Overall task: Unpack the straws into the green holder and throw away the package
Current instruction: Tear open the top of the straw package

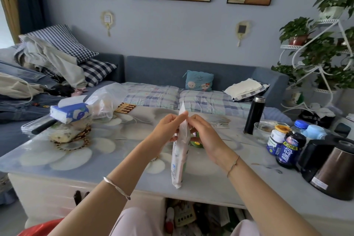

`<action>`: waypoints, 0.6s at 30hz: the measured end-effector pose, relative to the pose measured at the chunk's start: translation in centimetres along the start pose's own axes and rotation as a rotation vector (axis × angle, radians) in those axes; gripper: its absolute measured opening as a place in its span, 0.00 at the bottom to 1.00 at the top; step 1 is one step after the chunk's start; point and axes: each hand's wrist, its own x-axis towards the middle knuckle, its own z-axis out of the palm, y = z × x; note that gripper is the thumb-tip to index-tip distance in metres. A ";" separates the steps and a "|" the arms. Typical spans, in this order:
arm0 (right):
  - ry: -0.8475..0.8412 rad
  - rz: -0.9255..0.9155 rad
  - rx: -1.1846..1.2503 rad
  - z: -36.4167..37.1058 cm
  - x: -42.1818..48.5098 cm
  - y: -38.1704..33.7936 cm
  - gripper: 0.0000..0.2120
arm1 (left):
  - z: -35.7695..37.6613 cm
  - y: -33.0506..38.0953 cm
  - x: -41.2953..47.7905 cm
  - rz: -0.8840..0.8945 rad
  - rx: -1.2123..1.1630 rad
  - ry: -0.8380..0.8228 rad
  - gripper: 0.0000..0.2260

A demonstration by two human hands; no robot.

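Note:
A long white straw package [179, 151] stands upright in the air over the table's middle, seen edge-on. My left hand [167, 130] pinches its upper part from the left. My right hand [206, 136] pinches the same upper edge from the right, fingertips meeting near the top. The green holder [195, 142] is mostly hidden behind the package and my right hand; only a green patch shows on the table.
The table [99, 161] carries a tissue pack [70, 114] and a plastic bag [106, 101] at the left. A black flask [253, 115], jars [290, 149] and a kettle [333, 170] stand at the right. A red bag [38, 229] shows at the bottom left.

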 end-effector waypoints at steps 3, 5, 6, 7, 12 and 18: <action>0.038 -0.048 -0.126 0.3 -0.1 -0.2 0.14 | -0.1 0.1 -0.5 0.000 -0.003 0.000 0.23; 0.027 -0.049 -0.184 0.3 -0.1 -0.5 0.13 | -0.2 0.1 -0.7 0.039 0.033 0.022 0.20; 0.012 -0.039 -0.197 0.3 0.0 -0.6 0.12 | -0.3 0.1 -0.8 0.074 0.072 0.036 0.16; -0.008 -0.034 -0.200 0.2 0.0 -0.8 0.11 | -0.4 0.2 -0.8 0.111 0.113 0.045 0.13; -0.082 -0.047 -0.091 0.6 -0.3 -0.9 0.13 | -1.1 0.9 -0.4 0.195 0.415 0.066 0.11; -0.059 -0.054 0.003 1.4 0.3 -0.3 0.12 | -0.8 0.9 0.5 0.188 0.518 0.165 0.16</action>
